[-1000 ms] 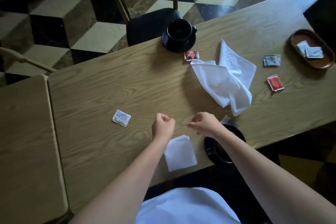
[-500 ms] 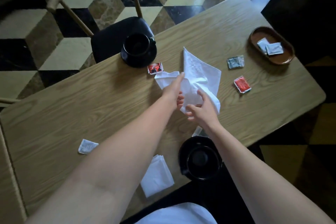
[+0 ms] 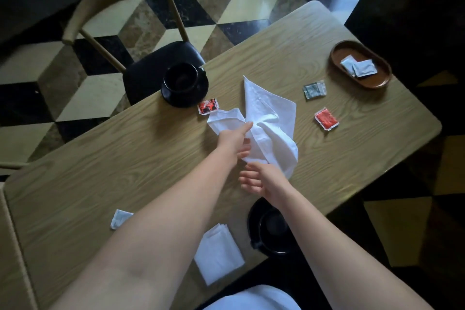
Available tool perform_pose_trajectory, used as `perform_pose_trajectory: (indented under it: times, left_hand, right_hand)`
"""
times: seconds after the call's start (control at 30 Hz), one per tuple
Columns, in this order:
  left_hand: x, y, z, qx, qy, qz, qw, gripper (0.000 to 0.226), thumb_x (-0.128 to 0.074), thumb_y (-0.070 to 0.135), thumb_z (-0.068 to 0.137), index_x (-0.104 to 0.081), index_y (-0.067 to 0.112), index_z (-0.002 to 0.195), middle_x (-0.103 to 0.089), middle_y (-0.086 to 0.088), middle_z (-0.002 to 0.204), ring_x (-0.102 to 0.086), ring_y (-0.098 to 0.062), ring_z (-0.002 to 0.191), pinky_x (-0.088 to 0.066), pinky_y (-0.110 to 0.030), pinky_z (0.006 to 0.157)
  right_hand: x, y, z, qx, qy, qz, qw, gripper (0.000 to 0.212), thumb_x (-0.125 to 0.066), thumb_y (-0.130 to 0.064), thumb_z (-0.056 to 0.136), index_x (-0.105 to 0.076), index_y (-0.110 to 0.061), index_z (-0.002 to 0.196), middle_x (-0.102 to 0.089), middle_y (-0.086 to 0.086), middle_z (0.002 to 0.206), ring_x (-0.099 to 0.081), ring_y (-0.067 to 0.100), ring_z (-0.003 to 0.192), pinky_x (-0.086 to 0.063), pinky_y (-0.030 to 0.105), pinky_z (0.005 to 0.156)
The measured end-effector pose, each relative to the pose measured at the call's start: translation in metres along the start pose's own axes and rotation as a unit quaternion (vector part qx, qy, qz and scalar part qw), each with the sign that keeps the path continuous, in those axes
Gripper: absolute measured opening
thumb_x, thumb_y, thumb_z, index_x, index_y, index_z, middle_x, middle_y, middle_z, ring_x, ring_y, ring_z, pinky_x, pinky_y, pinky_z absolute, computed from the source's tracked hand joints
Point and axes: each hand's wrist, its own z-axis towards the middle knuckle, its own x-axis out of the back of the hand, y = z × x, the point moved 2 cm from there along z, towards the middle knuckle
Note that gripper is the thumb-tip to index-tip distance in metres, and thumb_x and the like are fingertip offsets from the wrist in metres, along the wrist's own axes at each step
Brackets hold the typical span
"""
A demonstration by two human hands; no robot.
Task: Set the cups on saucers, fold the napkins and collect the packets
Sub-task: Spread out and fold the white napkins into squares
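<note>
A crumpled white napkin [image 3: 270, 118] lies at the table's middle. My left hand [image 3: 232, 138] pinches its near-left edge. My right hand [image 3: 261, 181] hovers just below its lower corner with fingers apart, holding nothing. A folded napkin [image 3: 217, 254] rests at the near edge. One black cup on a saucer [image 3: 185, 83] stands at the far edge, another [image 3: 273, 229] near me, partly under my right forearm. Two red packets [image 3: 208, 106] [image 3: 325, 118], a grey packet [image 3: 314, 89] and a white packet [image 3: 119, 218] lie loose.
A brown oval tray [image 3: 375, 79] at the far right holds two white packets [image 3: 358, 68]. A wooden chair with a black seat [image 3: 151, 70] stands across the table [image 3: 113, 158]. A second table's edge shows at the left.
Both hands left the folded napkin and reached forward to the crumpled one. My left hand has taken hold of it; my right hand has drawn back and opened.
</note>
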Motion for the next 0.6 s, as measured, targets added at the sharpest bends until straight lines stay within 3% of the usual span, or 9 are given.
perform_pose_trajectory:
  times: [0.07, 0.17, 0.3, 0.37, 0.47, 0.53, 0.6]
  left_hand:
    - [-0.005, 0.003, 0.008, 0.016, 0.013, -0.011, 1.0, 0.037, -0.077, 0.04, 0.079, -0.062, 0.007, 0.088, -0.07, -0.008, 0.076, -0.065, -0.021, 0.058, -0.049, -0.024, 0.048]
    - [-0.012, 0.007, 0.014, -0.014, 0.038, -0.012, 0.999, 0.015, -0.067, 0.007, 0.082, -0.058, 0.008, 0.07, -0.06, -0.005, 0.054, -0.056, -0.018, 0.05, -0.043, -0.021, 0.044]
    - [-0.007, 0.002, -0.013, -0.019, -0.016, -0.125, 0.992, 0.017, -0.058, 0.002, 0.082, -0.053, 0.01, 0.068, -0.053, -0.004, 0.052, -0.051, -0.014, 0.042, -0.044, -0.021, 0.044]
    - [0.004, 0.002, -0.041, -0.006, -0.078, -0.223, 0.972, 0.021, -0.053, 0.001, 0.082, -0.049, 0.01, 0.064, -0.05, -0.001, 0.046, -0.05, -0.013, 0.039, -0.045, -0.021, 0.044]
    - [0.031, -0.006, -0.082, 0.033, -0.147, -0.356, 0.922, 0.014, -0.053, 0.002, 0.077, -0.054, 0.01, 0.065, -0.053, -0.002, 0.058, -0.052, -0.013, 0.051, -0.049, -0.023, 0.049]
    - [0.056, -0.016, -0.105, 0.033, -0.164, -0.423, 0.891, 0.011, -0.054, 0.001, 0.071, -0.061, 0.009, 0.068, -0.055, -0.003, 0.064, -0.053, -0.015, 0.059, -0.049, -0.025, 0.052]
    - [0.081, -0.022, -0.125, 0.017, -0.166, -0.462, 0.871, 0.013, -0.054, 0.002, 0.068, -0.063, 0.01, 0.071, -0.053, -0.002, 0.062, -0.05, -0.016, 0.062, -0.045, -0.025, 0.053]
  right_hand:
    - [-0.004, 0.002, 0.0, -0.029, 0.003, 0.041, 0.999, 0.029, -0.055, -0.018, 0.101, -0.061, 0.004, 0.119, -0.071, 0.019, 0.096, -0.07, 0.023, 0.072, -0.062, 0.03, 0.06]
    - [-0.007, 0.0, 0.003, -0.049, -0.003, 0.142, 0.989, 0.037, -0.06, -0.024, 0.099, -0.062, 0.006, 0.121, -0.073, 0.018, 0.101, -0.072, 0.025, 0.081, -0.064, 0.032, 0.061]
    - [-0.002, -0.01, 0.005, -0.048, -0.027, 0.315, 0.947, 0.052, -0.068, -0.037, 0.094, -0.052, 0.004, 0.122, -0.066, 0.02, 0.116, -0.073, 0.026, 0.09, -0.064, 0.034, 0.063]
    - [-0.001, -0.014, 0.001, -0.039, -0.03, 0.361, 0.931, 0.044, -0.07, -0.04, 0.091, -0.058, 0.001, 0.105, -0.067, 0.014, 0.102, -0.073, 0.023, 0.078, -0.063, 0.032, 0.057]
    - [-0.005, -0.02, -0.011, -0.028, -0.031, 0.442, 0.896, 0.032, -0.071, -0.028, 0.09, -0.053, -0.009, 0.072, -0.055, 0.005, 0.057, -0.058, 0.016, 0.047, -0.053, 0.024, 0.041]
    - [-0.011, -0.026, -0.023, 0.002, -0.04, 0.43, 0.902, 0.025, -0.065, -0.02, 0.093, -0.052, -0.015, 0.072, -0.05, -0.003, 0.044, -0.047, 0.009, 0.037, -0.042, 0.016, 0.037]
    - [-0.025, -0.036, -0.041, 0.035, -0.083, 0.373, 0.923, 0.019, -0.061, -0.02, 0.095, -0.055, -0.019, 0.077, -0.051, -0.007, 0.044, -0.046, 0.005, 0.037, -0.038, 0.014, 0.041]
